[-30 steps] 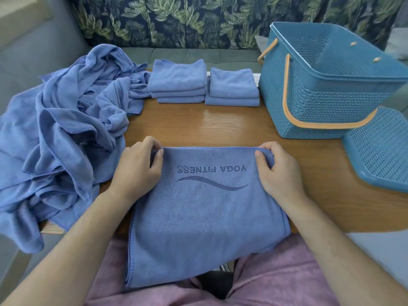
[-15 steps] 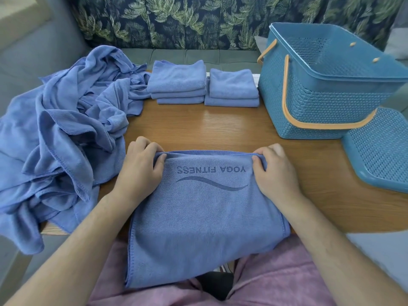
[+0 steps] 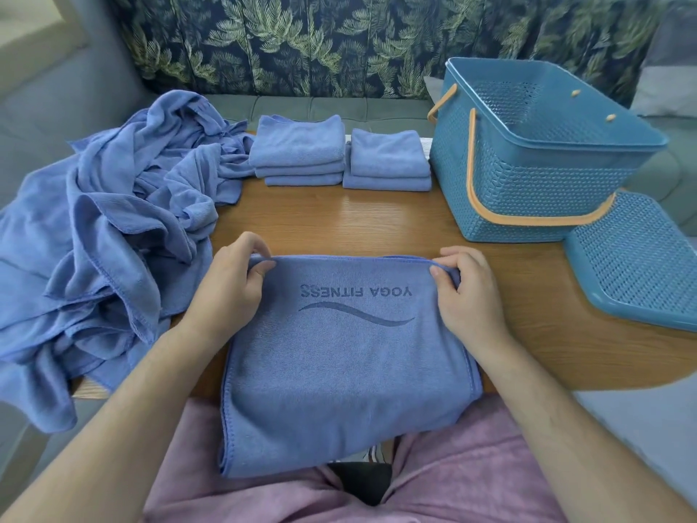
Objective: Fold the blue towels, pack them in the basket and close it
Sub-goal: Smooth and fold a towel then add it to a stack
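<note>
A blue towel [image 3: 339, 371] printed "YOGA FITNESS" lies half-folded on the table's near edge and hangs over my lap. My left hand [image 3: 230, 285] pinches its far left corner, and my right hand [image 3: 465, 292] pinches its far right corner. Both corners are lifted slightly off the wood. Two stacks of folded blue towels [image 3: 298, 151] [image 3: 388, 160] sit at the back of the table. A heap of unfolded blue towels [image 3: 113, 235] covers the left side. The open teal basket [image 3: 528, 183] with orange handles stands at the right, and its lid [image 3: 637, 266] lies beside it.
The wooden table [image 3: 339, 220] shows bare wood between the towel and the stacks. A grey sofa with a leaf-patterned back runs behind the table. The basket lid overhangs the table's right edge.
Both hands have drawn the towel's far edge slightly toward me and raised it, so the edge now stands a little off the table.
</note>
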Demonstrator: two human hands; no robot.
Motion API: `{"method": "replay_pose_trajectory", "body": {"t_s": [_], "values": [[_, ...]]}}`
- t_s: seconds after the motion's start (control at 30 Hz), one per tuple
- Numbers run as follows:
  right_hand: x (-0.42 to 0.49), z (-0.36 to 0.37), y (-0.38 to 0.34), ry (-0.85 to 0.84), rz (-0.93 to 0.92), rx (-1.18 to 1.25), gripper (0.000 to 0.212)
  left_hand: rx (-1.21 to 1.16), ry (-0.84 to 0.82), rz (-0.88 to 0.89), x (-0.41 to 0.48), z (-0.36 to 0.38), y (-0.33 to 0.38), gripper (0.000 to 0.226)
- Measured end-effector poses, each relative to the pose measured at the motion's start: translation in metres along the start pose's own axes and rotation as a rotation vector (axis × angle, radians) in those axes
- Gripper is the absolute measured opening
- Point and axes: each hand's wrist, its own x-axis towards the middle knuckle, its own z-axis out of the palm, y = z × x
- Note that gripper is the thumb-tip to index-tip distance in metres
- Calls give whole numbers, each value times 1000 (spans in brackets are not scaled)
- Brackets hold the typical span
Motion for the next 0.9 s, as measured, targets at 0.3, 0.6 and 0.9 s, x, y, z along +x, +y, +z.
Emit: {"method": "replay_pose_trajectory", "body": {"t_s": [0.3, 0.6, 0.9], "values": [[2, 1, -4, -10, 17, -48, 8, 30, -26, -41, 0, 2, -12, 22], [0, -1, -5, 73, 20, -15, 8, 32, 4, 24, -2, 2, -4, 28], [-2, 1, -4, 37, 31, -79, 7, 68, -6, -72, 1, 1, -7, 16]]}}
